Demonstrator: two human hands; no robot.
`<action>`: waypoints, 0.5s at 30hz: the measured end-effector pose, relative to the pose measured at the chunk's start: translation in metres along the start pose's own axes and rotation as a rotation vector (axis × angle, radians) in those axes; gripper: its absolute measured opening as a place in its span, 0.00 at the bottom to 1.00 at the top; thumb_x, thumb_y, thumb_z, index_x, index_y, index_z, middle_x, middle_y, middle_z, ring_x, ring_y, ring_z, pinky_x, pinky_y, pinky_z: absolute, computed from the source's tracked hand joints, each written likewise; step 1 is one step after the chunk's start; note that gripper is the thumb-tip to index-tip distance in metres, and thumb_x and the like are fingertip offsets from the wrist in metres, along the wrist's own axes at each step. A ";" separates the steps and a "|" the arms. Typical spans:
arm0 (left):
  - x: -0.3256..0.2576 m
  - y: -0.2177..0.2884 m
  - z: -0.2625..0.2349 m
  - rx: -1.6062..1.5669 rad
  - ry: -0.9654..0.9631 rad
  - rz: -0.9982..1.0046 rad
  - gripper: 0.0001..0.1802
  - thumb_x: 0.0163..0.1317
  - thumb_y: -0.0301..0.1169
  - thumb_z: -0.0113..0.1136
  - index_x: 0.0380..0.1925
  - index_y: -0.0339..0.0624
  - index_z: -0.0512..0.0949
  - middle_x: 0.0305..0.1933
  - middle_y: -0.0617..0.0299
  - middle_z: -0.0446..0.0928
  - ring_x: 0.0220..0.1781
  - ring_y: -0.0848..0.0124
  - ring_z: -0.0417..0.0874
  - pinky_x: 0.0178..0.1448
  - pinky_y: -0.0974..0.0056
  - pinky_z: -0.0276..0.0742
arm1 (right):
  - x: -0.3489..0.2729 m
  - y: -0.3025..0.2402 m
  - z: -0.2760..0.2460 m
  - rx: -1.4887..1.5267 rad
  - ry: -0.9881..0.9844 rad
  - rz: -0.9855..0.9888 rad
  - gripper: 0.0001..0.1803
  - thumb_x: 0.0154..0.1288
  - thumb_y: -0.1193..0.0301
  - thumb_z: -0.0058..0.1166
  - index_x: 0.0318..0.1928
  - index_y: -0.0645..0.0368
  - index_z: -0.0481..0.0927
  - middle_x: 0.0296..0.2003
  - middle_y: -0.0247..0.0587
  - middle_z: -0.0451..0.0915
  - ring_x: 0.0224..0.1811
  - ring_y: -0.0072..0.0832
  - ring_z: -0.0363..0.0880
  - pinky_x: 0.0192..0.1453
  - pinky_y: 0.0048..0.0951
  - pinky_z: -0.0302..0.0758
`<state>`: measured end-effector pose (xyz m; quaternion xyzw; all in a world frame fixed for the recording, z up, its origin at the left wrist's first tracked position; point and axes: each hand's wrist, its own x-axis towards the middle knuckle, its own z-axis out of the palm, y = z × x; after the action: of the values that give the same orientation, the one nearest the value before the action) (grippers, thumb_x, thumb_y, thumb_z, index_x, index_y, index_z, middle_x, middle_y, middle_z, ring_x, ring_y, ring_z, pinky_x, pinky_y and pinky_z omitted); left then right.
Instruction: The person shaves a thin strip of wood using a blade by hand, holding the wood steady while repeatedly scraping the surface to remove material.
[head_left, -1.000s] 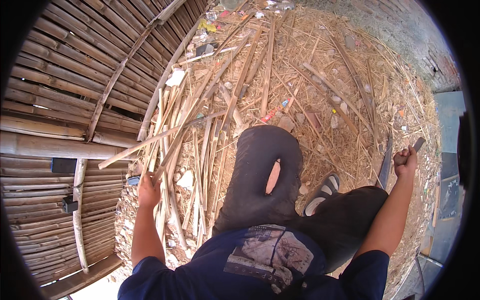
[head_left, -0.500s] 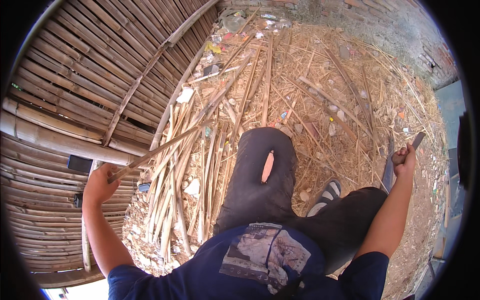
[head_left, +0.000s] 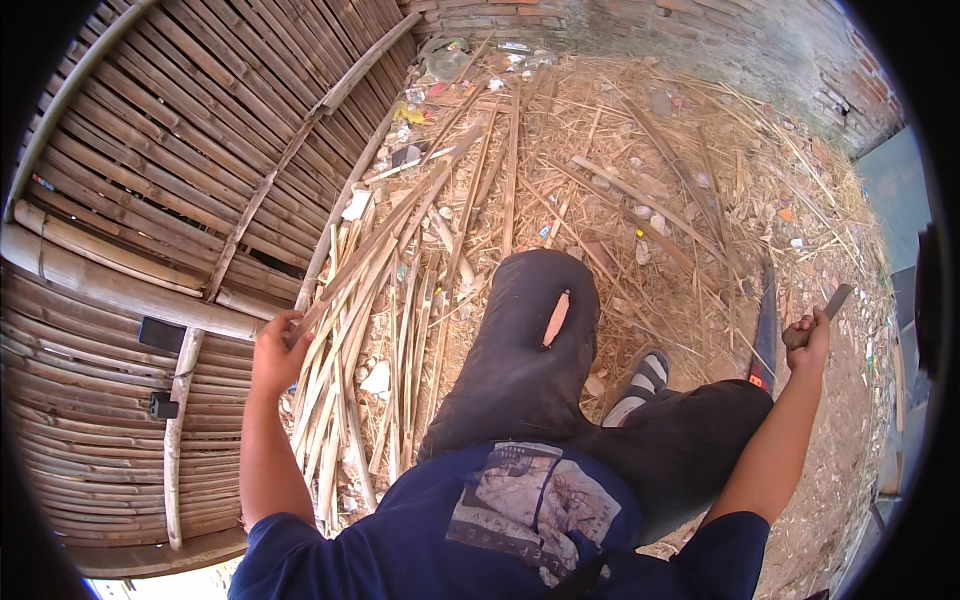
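At the left, my left hand has its thumb and fingers around the near end of a long bamboo strip. That strip slants away over a pile of pale split bamboo strips. On the right side, my right hand is closed round a short, flat, dark brown tool. The tool looks like a knife, but its kind is unclear. Just left of this hand a long dark blade with a red patch at its near end lies by my bent leg.
A bamboo slat wall rises at the left, with a black box on its post. Straw, loose strips and rubbish cover the ground. The far side ends at a brick wall. My sandalled foot rests in the middle.
My left hand has moved right and slightly away, carrying the bamboo strip over the pile, where it points more steeply away. My right hand still grips its tool, slightly lower in the view.
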<state>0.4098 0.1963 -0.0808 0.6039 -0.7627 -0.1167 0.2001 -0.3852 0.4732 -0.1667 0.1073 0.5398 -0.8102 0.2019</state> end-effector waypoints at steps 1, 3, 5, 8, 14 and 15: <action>0.001 -0.002 0.021 -0.048 0.048 -0.030 0.20 0.58 0.30 0.70 0.51 0.39 0.80 0.36 0.52 0.81 0.35 0.61 0.83 0.41 0.60 0.78 | 0.002 0.000 -0.007 0.014 0.013 0.011 0.11 0.71 0.67 0.52 0.33 0.53 0.65 0.20 0.29 0.63 0.21 0.22 0.63 0.28 0.26 0.68; 0.006 0.009 0.051 -0.122 0.080 -0.074 0.22 0.58 0.31 0.70 0.53 0.40 0.79 0.37 0.51 0.80 0.36 0.61 0.83 0.41 0.60 0.78 | 0.011 -0.006 -0.022 0.043 0.039 0.022 0.11 0.72 0.68 0.51 0.34 0.53 0.64 0.20 0.29 0.63 0.20 0.22 0.63 0.27 0.27 0.69; 0.013 0.009 0.076 -0.195 0.146 -0.044 0.24 0.58 0.31 0.70 0.55 0.41 0.78 0.40 0.53 0.80 0.35 0.63 0.82 0.41 0.61 0.77 | 0.018 -0.002 -0.032 0.058 0.042 0.031 0.11 0.72 0.68 0.51 0.33 0.53 0.64 0.20 0.30 0.63 0.20 0.23 0.63 0.27 0.27 0.70; 0.024 0.057 0.089 -0.423 0.063 -0.050 0.23 0.64 0.30 0.65 0.58 0.38 0.74 0.40 0.61 0.77 0.36 0.76 0.76 0.38 0.69 0.74 | 0.017 -0.006 -0.036 0.062 0.050 0.068 0.13 0.72 0.67 0.51 0.31 0.53 0.63 0.20 0.30 0.63 0.20 0.24 0.63 0.26 0.27 0.69; 0.052 0.085 0.123 -0.756 -0.067 0.075 0.22 0.64 0.21 0.57 0.59 0.39 0.72 0.46 0.61 0.72 0.35 0.79 0.73 0.39 0.71 0.70 | -0.014 0.002 0.019 -0.027 0.022 0.013 0.15 0.69 0.66 0.53 0.25 0.51 0.66 0.19 0.29 0.66 0.19 0.23 0.64 0.24 0.28 0.67; 0.052 0.090 0.123 -0.710 -0.037 0.109 0.23 0.62 0.20 0.59 0.59 0.40 0.72 0.46 0.61 0.72 0.35 0.79 0.73 0.38 0.71 0.70 | -0.026 0.005 0.039 -0.052 0.010 -0.023 0.14 0.69 0.66 0.54 0.27 0.51 0.67 0.19 0.29 0.66 0.19 0.23 0.65 0.25 0.27 0.67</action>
<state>0.2666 0.1595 -0.1442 0.4530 -0.7092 -0.3744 0.3895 -0.3582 0.4412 -0.1450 0.1001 0.5627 -0.7976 0.1927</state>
